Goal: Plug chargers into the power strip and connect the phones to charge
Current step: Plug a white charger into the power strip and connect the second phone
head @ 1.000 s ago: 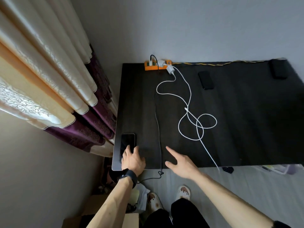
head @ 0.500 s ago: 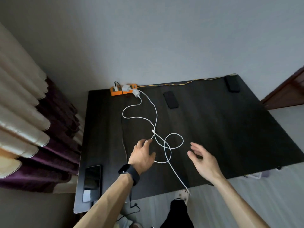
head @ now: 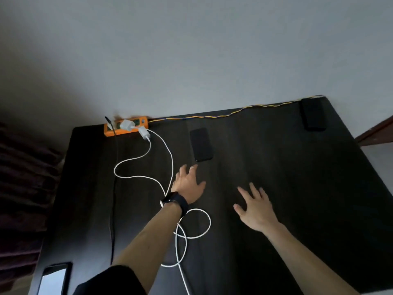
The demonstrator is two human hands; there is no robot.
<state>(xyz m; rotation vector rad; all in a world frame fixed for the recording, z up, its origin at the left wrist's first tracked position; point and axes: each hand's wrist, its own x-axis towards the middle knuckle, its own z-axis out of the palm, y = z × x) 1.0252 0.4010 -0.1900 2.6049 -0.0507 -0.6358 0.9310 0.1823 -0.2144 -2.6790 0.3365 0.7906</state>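
An orange power strip (head: 112, 132) lies at the table's far left corner with two white chargers (head: 136, 127) and a black plug in it. White cables (head: 170, 158) loop down the black table (head: 276, 177). A black phone (head: 201, 144) lies face up near the back middle. My left hand (head: 188, 184), fingers spread, reaches toward it, its fingertips just short of the phone. My right hand (head: 255, 207) hovers open to the right, holding nothing. A second phone (head: 54, 278) lies at the near left corner.
A dark rectangular object (head: 313, 114) lies at the far right corner. A yellow and blue twisted cord (head: 223, 114) runs along the back edge by the grey wall. A black cable (head: 112, 199) runs down the left side. Dark curtains (head: 23, 177) hang on the left.
My left hand has left the phone at the near left corner and moved up across the white cables toward the back phone. My right hand moved forward too, and my view tilted up.
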